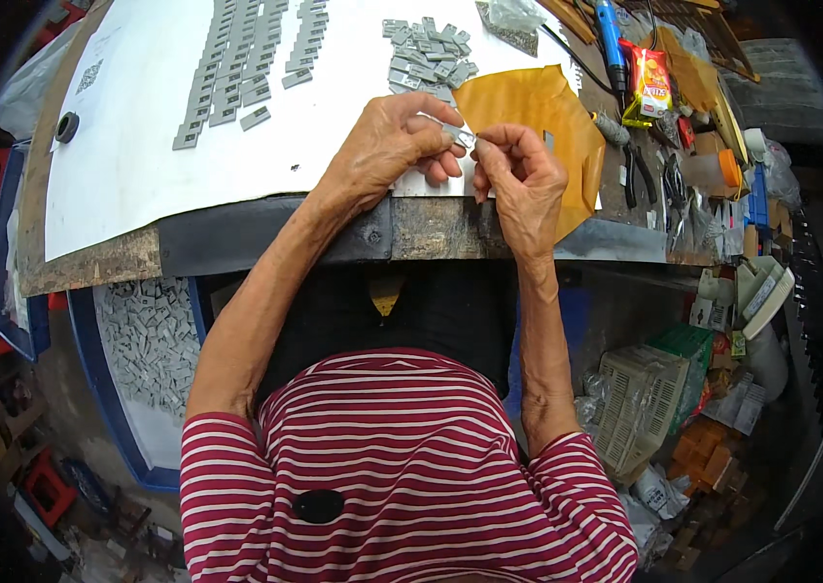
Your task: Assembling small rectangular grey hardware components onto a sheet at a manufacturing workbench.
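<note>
Above the table's front edge, my left hand (394,141) grips a small grey rectangular part (454,132) between thumb and fingers. My right hand (525,180) is closed in a pinch right at the part's right end; whatever lies between its fingertips is too small to make out. Just beyond my hands is a loose pile of similar grey pieces (428,51). More grey pieces (236,68) lie in long, close rows farther left on the white sheet (139,117). Under and beside my right hand spreads a creased sheet of orange-brown paper (518,97).
Right of the paper lie pliers (641,175), a blue electric screwdriver (610,34) and a red-yellow packet (648,83). A plastic bag of small pieces (508,27) is at the back. A black ring (67,127) sits far left. Below stands a blue-rimmed tray (105,369) of grey pieces.
</note>
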Demonstrator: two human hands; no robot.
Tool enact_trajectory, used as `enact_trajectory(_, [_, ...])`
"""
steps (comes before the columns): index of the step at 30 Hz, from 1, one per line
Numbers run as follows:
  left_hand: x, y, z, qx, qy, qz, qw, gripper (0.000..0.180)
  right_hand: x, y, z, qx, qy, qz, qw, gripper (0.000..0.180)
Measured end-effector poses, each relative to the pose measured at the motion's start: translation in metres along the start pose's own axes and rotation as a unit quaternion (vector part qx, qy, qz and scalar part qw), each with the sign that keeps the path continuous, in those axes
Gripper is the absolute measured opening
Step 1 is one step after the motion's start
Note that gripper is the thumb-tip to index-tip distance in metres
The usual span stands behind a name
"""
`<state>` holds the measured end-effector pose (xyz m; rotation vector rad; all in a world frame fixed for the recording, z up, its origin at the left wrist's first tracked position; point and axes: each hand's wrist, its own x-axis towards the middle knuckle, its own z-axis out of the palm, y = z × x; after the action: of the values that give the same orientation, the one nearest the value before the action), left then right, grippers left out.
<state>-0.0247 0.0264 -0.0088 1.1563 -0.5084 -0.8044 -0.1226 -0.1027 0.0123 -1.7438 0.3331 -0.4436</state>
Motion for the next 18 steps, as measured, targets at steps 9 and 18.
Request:
enact_trajectory(9, [-0.0004, 0.0004, 0.0011, 0.005, 0.002, 0.011, 1.0, 0.021, -0.0033, 0.0042, 0.0029, -0.064, 0.001, -0.038, 0.997, 0.006])
enact_trajectory(18, [-0.0006, -0.0006, 0.0021, 0.015, 0.005, 0.02, 1.0, 0.019, -0.0027, 0.0044, 0.0034, -0.081, 0.008, -0.042, 0.996, 0.007])
